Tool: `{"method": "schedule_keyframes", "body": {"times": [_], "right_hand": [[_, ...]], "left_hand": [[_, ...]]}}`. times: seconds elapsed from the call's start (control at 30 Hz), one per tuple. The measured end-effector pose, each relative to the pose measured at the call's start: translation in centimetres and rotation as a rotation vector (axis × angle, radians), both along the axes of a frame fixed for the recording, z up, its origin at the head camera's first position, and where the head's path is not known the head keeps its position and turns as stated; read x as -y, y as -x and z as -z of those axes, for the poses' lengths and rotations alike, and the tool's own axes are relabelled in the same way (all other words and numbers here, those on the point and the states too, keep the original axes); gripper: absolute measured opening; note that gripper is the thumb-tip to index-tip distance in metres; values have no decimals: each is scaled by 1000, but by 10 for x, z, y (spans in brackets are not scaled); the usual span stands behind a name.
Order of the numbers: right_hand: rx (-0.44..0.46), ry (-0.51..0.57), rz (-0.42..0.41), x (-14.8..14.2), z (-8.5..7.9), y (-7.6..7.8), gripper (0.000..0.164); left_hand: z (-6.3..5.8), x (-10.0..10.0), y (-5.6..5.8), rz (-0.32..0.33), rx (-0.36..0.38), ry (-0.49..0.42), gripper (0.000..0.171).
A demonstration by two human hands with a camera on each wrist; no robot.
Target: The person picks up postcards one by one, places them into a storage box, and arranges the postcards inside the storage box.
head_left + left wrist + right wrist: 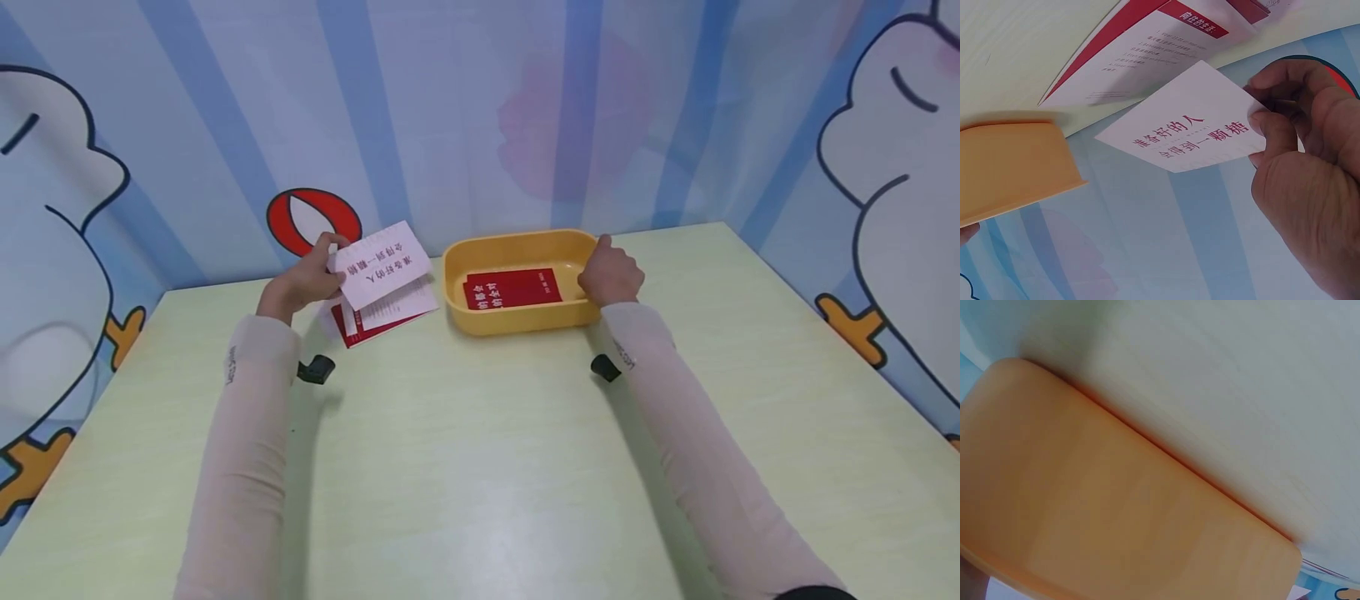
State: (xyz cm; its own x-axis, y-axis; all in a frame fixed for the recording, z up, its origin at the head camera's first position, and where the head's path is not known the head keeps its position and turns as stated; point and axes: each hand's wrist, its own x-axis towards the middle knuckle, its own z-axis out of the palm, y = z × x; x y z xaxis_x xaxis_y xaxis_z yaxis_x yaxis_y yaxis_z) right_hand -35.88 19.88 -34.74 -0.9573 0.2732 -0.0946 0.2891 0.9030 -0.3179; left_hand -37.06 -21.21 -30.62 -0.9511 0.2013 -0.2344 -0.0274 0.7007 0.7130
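My left hand (pixel 303 279) pinches a white card (pixel 384 260) with red Chinese lettering at its edge, between thumb and fingers. In the left wrist view this card (pixel 1179 128) is tilted, raised off the table. Below it lies a loose pile of red and white cards (pixel 401 304), partly hidden by the held one. My right hand (pixel 611 273) grips the right end of a yellow plastic tray (pixel 517 322). Red cards (pixel 525 287) with white lettering lie inside the tray. In the right wrist view the tray's outer wall (pixel 1129 494) fills the lower left.
The pale wood-grain table (pixel 465 467) reaches back to a blue striped backdrop (pixel 450 108) with cartoon figures. The tray and the pile stand close to the table's far edge. A black wrist device (pixel 317 369) sits by the left cuff, another (pixel 604 367) by the right.
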Motion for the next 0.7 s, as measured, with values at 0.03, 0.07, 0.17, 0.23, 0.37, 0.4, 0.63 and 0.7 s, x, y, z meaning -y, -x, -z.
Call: {"method": "schedule_keyframes", "body": {"times": [0.03, 0.07, 0.17, 0.23, 0.37, 0.4, 0.63, 0.7], "right_hand": [[3, 1, -1, 0, 0, 0, 58], [2, 3, 0, 0, -1, 0, 58], [1, 5, 3, 0, -1, -1, 58], [2, 5, 6, 1, 0, -1, 58], [3, 2, 5, 2, 1, 0, 57], [2, 1, 5, 2, 1, 0, 57], [14, -4, 8, 0, 1, 3, 59], [17, -5, 9, -1, 0, 3, 60]], "left_hand": [[0, -1, 0, 3, -4, -10, 62], [0, -1, 1, 4, -7, -21, 62], [1, -2, 3, -7, -14, -49, 63], [2, -2, 4, -21, -20, -69, 65], [1, -4, 6, -36, -57, -114, 62], [1, -4, 6, -35, -74, -126, 61], [-1, -7, 7, -41, -168, -169, 52], [0, -7, 7, -46, -176, -168, 53]]}}
